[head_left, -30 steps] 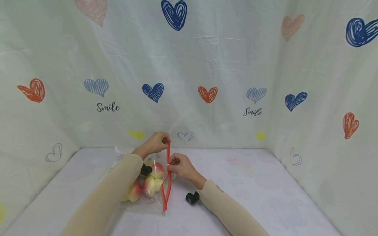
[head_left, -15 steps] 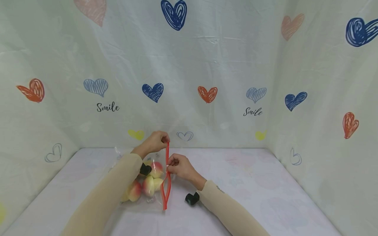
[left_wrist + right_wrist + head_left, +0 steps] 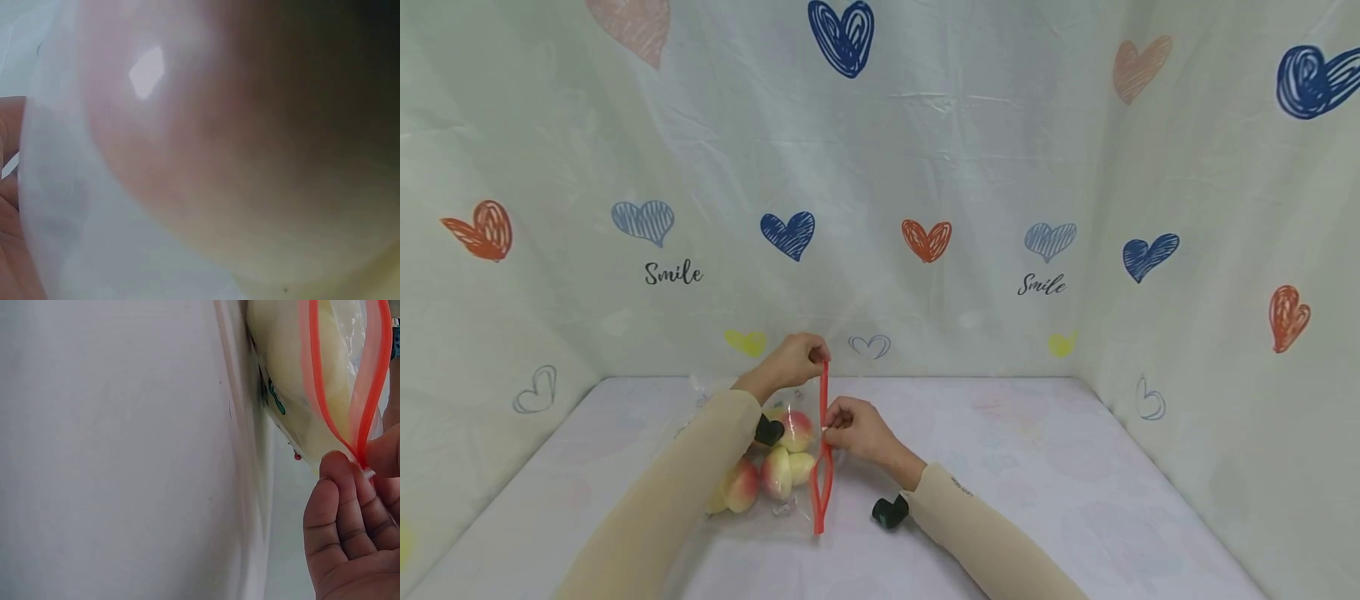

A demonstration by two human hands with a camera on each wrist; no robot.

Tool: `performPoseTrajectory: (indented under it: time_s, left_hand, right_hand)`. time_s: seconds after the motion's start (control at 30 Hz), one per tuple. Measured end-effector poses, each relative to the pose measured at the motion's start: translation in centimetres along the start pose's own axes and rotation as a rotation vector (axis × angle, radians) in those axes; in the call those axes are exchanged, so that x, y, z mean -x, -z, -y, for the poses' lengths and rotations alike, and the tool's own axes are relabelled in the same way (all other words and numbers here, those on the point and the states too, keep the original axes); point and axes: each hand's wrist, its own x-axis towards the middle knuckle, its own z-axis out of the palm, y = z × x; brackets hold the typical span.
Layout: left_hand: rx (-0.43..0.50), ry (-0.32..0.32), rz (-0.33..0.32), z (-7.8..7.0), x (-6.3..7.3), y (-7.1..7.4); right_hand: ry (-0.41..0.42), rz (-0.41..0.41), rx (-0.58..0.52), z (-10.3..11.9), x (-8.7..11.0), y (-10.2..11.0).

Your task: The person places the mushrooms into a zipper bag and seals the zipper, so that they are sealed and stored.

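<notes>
A clear slider zip bag [image 3: 797, 521] with a red zip strip lies on its side, holding several peaches [image 3: 777, 473]. My left hand [image 3: 797, 360] pinches the far end of the strip. Partway along it, my right hand [image 3: 861, 429] grips the small white slider [image 3: 369, 473] between thumb and fingers. In the right wrist view the strip's two red edges stand apart on one side of the slider and meet at it. A blurred peach [image 3: 206, 162] behind the plastic fills most of the left wrist view.
The bag rests on a white table [image 3: 1000, 500] with a faint pattern. Behind and beside the table hangs a white curtain [image 3: 865, 150] printed with hearts. A black wrist camera [image 3: 891, 512] sits by the right sleeve, another [image 3: 769, 431] by the left.
My right hand has slid slightly along the red strip toward the near end, with the slider in its fingers. My left hand keeps its hold at the far end, almost still.
</notes>
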Motion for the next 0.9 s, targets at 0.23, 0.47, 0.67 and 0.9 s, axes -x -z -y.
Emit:
performPoseTrajectory:
  time_s: [0.23, 0.47, 0.67, 0.9]
  left_hand:
    - [0.004, 0.013, 0.006, -0.1, 0.1, 0.1]
    - [0.005, 0.022, 0.007, 0.0, 0.0, 0.2]
    - [-0.003, 0.04, 0.003, 0.0, 0.1, 0.2]
    - [0.001, 0.049, 0.011, 0.0, 0.1, 0.3]
  right_hand:
    - [-0.019, -0.002, 0.022, 0.1, 0.3, -0.2]
    - [-0.032, -0.003, 0.029, 0.1, 0.6, -0.4]
    - [-0.047, 0.002, 0.049, -2.3, 0.0, -0.8]
    - [-0.055, 0.015, 0.06, -3.1, 0.1, -0.8]
